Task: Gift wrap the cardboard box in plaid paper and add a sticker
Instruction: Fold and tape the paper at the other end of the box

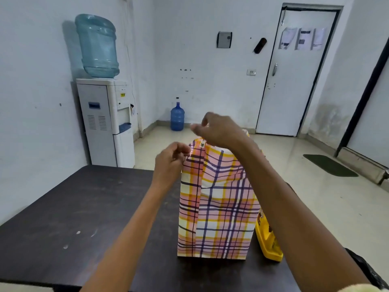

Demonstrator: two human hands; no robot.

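Observation:
The box (pixel 216 209) stands upright on the dark table (pixel 73 209), fully covered in pink, yellow and purple plaid paper. A small sticker (pixel 202 143) sits at the top of the paper seam. My left hand (pixel 171 163) is at the upper left corner of the wrap, fingers curled and pinching the paper edge there. My right hand (pixel 219 129) hovers over the top of the box with its fingers curled; thumb and forefinger are close together, and I cannot tell whether they hold anything.
A yellow tape dispenser (pixel 268 239) lies on the table right of the box, partly behind my right forearm. A water dispenser (pixel 107 121) stands beyond the table's far edge, a blue bottle (pixel 177 116) on the floor by the wall, a closed door (pixel 294 70) at right.

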